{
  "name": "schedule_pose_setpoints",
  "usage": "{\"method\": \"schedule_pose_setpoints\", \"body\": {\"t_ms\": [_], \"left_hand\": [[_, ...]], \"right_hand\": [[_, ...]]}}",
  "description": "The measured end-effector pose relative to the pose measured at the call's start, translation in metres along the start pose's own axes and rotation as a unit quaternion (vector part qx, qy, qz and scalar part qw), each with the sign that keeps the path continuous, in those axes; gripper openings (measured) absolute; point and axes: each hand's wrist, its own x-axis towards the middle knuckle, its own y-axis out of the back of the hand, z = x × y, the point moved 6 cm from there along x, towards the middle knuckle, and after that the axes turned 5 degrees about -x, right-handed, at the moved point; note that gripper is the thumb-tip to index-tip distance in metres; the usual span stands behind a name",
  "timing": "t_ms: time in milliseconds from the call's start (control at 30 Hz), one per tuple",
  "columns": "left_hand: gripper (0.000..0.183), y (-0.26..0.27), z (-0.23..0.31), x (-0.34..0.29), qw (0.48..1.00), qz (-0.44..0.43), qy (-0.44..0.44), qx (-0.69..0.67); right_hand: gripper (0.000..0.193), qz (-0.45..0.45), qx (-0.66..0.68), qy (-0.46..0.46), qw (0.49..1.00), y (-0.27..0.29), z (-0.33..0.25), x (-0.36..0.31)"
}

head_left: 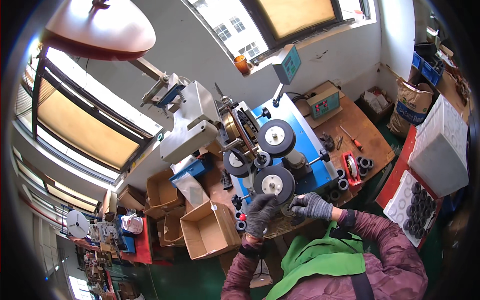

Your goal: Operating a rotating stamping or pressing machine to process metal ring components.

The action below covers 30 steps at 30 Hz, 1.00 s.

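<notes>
A: Where is the machine (317, 172)?

B: Around the middle of the frame, on a brown table (374, 134). Its flat body is bright blue, paler toward the upper end.

A: And the wheels?

B: Three, all black-rimmed with pale round centres. The upper wheel (276, 138) and the lower wheel (274, 183) look much alike; the third wheel (235, 162), to their left, is partly covered by other parts. A small roller (262, 160) sits between them, dark-edged and metallic in the middle. Above and left of that, a brassy curved part (231, 125) shows among the metalwork.

A: What are the hands doing?

B: They're apart from each other, both in grey gloves. The left hand (262, 215) is curled by the bottom edge of the lower wheel; I can't tell whether it touches it. The right hand (311, 206) is just right of that, fingers bent and pointing left. Whether either grips something, I can't tell.

A: Anything close by?

B: A cardboard box (209, 231) left of the left hand, and black rings (343, 184) beside a red stand (351, 169), right of the machine.
</notes>
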Motion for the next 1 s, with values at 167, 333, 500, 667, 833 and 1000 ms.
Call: {"method": "schedule_pose_setpoints", "body": {"t_ms": [167, 333, 500, 667, 833, 1000], "left_hand": [[0.016, 0.019, 0.027, 0.043, 0.93, 0.168, -0.238, 0.226], [0.017, 0.019, 0.002, 0.063, 0.953, 0.174, -0.127, 0.216], [0.016, 0.019, 0.002, 0.071, 0.958, 0.174, -0.091, 0.21], [0.017, 0.018, 0.014, 0.088, 0.945, 0.181, -0.138, 0.236], [0.016, 0.022, 0.009, 0.098, 0.961, 0.211, -0.104, 0.147], [0.016, 0.018, 0.008, 0.102, 0.952, 0.217, -0.102, 0.19]], "right_hand": [[0.016, -0.024, -0.059, -0.039, 0.997, 0.011, 0.017, 0.0], [0.017, -0.01, -0.093, 0.021, 0.995, 0.027, 0.022, 0.001], [0.017, -0.023, -0.108, 0.036, 0.993, 0.039, 0.023, 0.008], [0.015, -0.016, -0.097, 0.063, 0.993, 0.067, 0.001, 0.031], [0.018, 0.048, -0.1, 0.084, 0.99, 0.109, -0.023, 0.098], [0.022, 0.011, -0.022, 0.118, 0.993, 0.097, -0.036, 0.187]]}}
